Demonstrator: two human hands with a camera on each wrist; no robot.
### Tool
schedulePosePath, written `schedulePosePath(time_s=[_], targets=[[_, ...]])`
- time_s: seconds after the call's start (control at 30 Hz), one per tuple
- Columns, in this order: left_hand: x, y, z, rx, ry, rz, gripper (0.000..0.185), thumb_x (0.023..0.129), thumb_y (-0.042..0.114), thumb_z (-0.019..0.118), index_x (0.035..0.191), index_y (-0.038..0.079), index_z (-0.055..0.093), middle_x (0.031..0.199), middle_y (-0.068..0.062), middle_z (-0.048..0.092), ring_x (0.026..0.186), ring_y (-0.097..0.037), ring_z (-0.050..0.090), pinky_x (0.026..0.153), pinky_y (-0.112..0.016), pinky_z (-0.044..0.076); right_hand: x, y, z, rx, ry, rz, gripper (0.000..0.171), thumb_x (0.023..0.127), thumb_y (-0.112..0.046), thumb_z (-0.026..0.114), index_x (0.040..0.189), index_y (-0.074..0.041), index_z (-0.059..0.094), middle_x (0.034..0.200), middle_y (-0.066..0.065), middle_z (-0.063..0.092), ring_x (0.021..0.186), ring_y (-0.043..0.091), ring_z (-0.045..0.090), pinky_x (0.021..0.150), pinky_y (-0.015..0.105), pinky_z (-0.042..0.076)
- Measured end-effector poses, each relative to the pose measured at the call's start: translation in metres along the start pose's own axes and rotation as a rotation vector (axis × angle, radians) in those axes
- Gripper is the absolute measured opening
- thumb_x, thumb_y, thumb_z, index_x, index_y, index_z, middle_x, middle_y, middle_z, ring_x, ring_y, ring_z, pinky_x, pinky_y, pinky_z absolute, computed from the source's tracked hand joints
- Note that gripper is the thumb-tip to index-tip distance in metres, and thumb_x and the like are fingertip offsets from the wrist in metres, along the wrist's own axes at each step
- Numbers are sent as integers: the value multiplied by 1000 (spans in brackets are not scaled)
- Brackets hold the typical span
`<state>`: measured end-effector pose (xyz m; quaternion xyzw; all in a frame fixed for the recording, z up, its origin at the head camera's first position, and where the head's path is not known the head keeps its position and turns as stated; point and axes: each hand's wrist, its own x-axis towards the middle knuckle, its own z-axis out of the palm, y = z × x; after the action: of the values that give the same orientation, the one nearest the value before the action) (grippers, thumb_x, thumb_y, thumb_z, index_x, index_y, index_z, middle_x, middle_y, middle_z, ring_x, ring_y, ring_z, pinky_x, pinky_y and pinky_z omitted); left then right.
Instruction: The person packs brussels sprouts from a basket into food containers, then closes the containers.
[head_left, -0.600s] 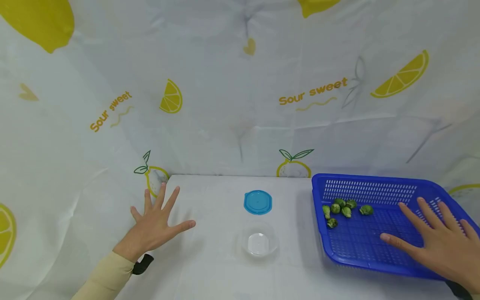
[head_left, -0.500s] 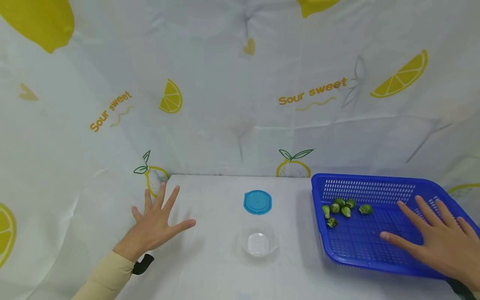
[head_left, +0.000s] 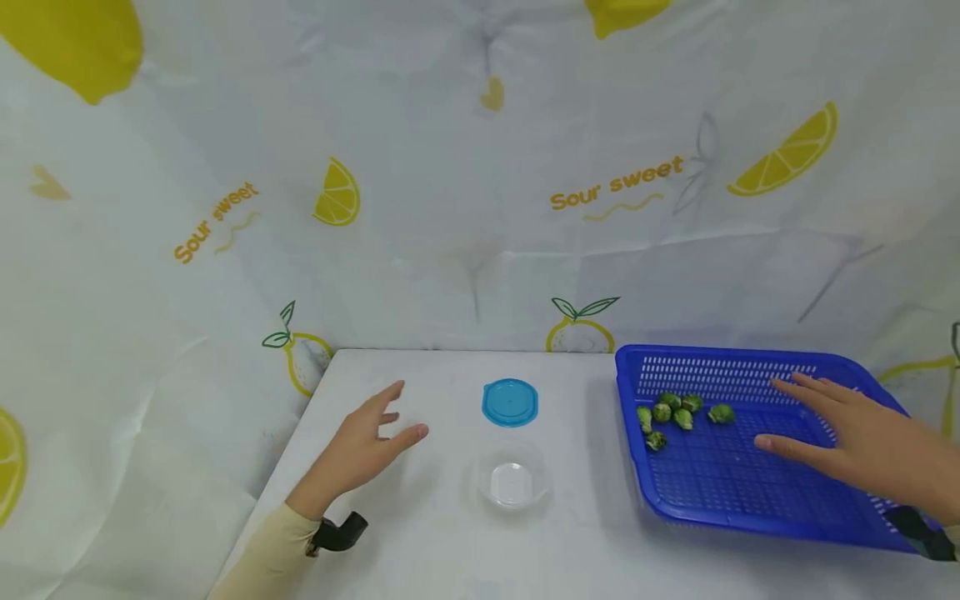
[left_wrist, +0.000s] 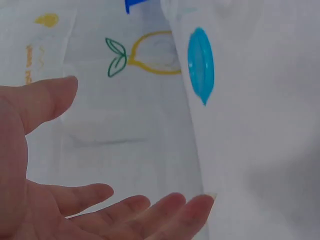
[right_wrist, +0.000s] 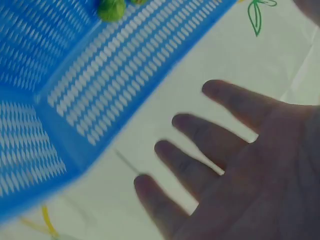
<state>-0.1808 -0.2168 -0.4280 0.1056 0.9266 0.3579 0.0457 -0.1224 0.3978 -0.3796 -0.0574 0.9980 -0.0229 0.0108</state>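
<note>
Right hand (head_left: 862, 442) flat, fingers straight, holding nothing, over blue plastic basket (head_left: 750, 500) (holes all over). Small round green sprouts (head_left: 678, 412) at basket's back left. Left hand (head_left: 360, 450) loose, empty, near round clear cup (head_left: 512, 485) and blue lid (head_left: 510, 402).

Blue slotted basket (head_left: 750, 508), green sprouts (head_left: 678, 413)

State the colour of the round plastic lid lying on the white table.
The round plastic lid is light blue, clearest in the head view.
</note>
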Motion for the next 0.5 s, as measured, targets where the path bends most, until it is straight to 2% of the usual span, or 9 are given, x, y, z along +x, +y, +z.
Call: schedulePosePath(time_s=[0.1, 0.17, 0.3, 0.4, 0.5], targets=[[7, 7, 21, -138, -61, -19, 84, 96, 61, 75, 165, 23, 44, 160, -8, 58, 130, -28, 71, 100, -49, 65, 11, 1, -1, 53, -22, -50, 95, 96, -62, 74, 154, 9, 50, 150, 47, 49, 130, 68, 51, 98, 82, 47], [12, 11, 33, -245, -123, -21, 76, 98, 54, 76, 161, 19, 50, 152, -10, 64, 122, -27, 74, 93, -44, 67, 18, 2, -2, 63, -24, -82, 89, 96, -58, 76, 152, 8, 54, 146, 43, 56, 123, 64, 61, 91, 75, 55], [22, 15, 51, -461, -265, -34, 68, 102, 44, 75, 157, 8, 54, 140, -16, 68, 115, -30, 77, 86, -39, 69, 31, 8, -2, 92, -49, -102, 82, 96, -53, 78, 149, 6, 59, 142, 40, 62, 118, 59, 66, 87, 67, 59], [27, 16, 60, -544, -341, -52, 66, 104, 42, 72, 155, 3, 54, 138, -17, 69, 111, -29, 77, 86, -40, 69, 40, 11, 0, 157, -76, -117, 74, 97, -46, 79, 147, 6, 61, 138, 37, 66, 117, 55, 68, 86, 65, 60], [29, 14, 64, -594, -389, -74, 64, 105, 40, 71, 153, 1, 56, 139, -20, 69, 107, -27, 78, 86, -40, 69, 50, 12, 4, 241, -112, -129, 67, 98, -39, 80, 145, 6, 63, 136, 34, 68, 116, 51, 71, 85, 62, 63]])
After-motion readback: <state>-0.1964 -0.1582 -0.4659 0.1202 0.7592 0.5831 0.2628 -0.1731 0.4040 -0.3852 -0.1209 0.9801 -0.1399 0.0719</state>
